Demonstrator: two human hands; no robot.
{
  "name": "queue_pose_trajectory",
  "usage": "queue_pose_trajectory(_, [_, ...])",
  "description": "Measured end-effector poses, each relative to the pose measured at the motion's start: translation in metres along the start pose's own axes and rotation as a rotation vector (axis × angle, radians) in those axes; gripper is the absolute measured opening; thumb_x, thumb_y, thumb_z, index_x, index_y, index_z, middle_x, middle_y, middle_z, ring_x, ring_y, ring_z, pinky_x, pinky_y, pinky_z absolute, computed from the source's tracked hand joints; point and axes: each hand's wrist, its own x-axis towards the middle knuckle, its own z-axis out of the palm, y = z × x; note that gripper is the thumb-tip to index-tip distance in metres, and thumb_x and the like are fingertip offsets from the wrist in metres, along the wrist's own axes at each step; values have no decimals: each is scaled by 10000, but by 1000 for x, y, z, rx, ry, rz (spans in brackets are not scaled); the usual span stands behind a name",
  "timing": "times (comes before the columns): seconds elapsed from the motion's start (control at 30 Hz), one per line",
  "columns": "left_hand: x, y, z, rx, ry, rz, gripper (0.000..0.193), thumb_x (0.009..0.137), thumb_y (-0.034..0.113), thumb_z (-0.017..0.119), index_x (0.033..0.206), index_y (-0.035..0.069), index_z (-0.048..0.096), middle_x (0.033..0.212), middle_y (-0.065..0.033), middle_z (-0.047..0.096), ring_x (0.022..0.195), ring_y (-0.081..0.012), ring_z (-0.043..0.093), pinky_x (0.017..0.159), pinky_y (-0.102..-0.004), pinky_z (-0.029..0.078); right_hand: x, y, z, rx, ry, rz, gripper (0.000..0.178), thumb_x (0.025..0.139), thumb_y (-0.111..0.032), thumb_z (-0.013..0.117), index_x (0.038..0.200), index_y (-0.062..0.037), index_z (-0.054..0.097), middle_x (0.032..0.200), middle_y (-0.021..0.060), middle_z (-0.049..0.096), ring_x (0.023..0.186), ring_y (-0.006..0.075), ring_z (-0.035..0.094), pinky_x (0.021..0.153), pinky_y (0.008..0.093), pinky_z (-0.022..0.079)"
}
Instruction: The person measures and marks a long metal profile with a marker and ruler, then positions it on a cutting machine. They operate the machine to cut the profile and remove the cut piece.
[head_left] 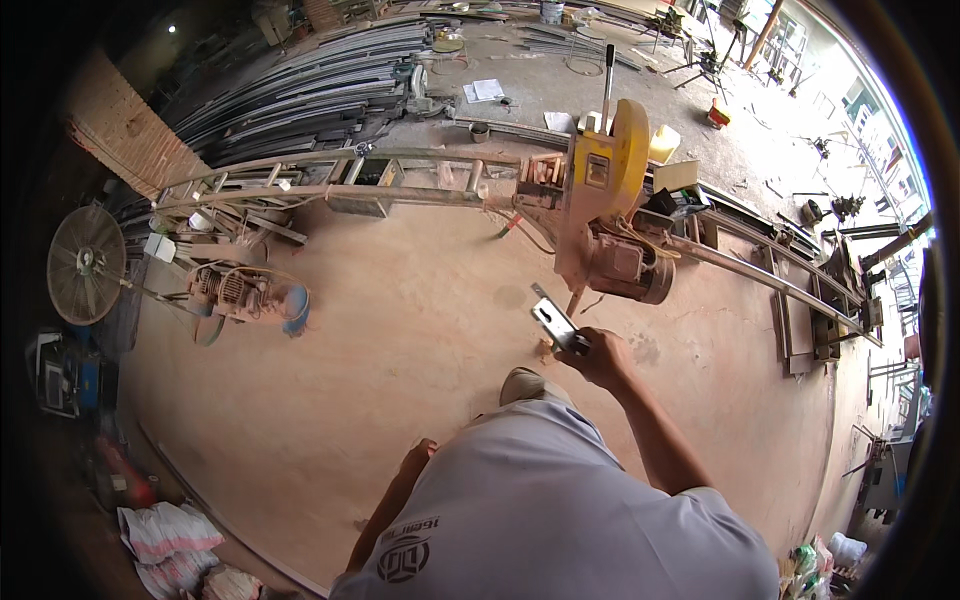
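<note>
My right hand is closed round one end of a flat silver metal piece, which has a dark cutout and a long narrow edge strip. It is held out in front of me, just below the motor of a yellow-hooded cutting saw. Beside my body, at the lower left, my left hand hangs with its fingers curled. A small red spot shows at its fingertips, but what it holds is hidden. The tip of my shoe shows below the metal piece.
A long metal rack runs left from the saw, and rails extend right. At left stand a round fan and a dusty motor. Metal bars lie behind. White sacks sit at lower left.
</note>
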Motion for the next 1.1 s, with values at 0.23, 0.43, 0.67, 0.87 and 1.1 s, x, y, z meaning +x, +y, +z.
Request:
queue_pose_trajectory(0.23, [48,-30,-34,-142,82,-157,464,951,448,671,1158,34,647,1067,-189,740,1032,-366,717,889,-460,566,160,-88,36,-71,42,-352,527,766,-539,789,1010,-76,727,952,150,730,971,347,683,828,453,541])
queue_pose_trajectory(0.43, [49,-42,-58,-296,220,-438,457,951,443,673,1157,36,651,1066,-186,741,1035,-360,718,890,-456,567,391,-136,51,-188,170,-388,549,743,-483,810,1119,-89,738,1021,182,732,1014,355,691,868,458,559])
queue_pose_trajectory(0.67, [54,-16,-98,-420,318,-655,449,951,437,676,1156,39,656,1066,-182,742,1037,-352,719,890,-452,568,617,-81,34,-325,-2,106,637,748,-489,817,1267,-134,714,1022,163,756,973,316,724,818,433,591])
queue_pose_trajectory(0.87, [93,-1,-143,-481,380,-684,442,950,432,678,1155,41,660,1066,-178,742,1039,-346,719,891,-448,568,661,5,19,-364,100,159,514,771,-380,757,1238,-168,715,1245,123,699,1204,346,609,1006,452,522])
queue_pose_trajectory(1.1, [115,10,-171,-483,369,-700,434,950,426,681,1154,43,665,1065,-174,743,1042,-338,720,891,-443,569,665,80,22,-512,109,346,415,872,-318,698,1269,-199,716,1335,83,659,1275,317,573,1105,407,443])
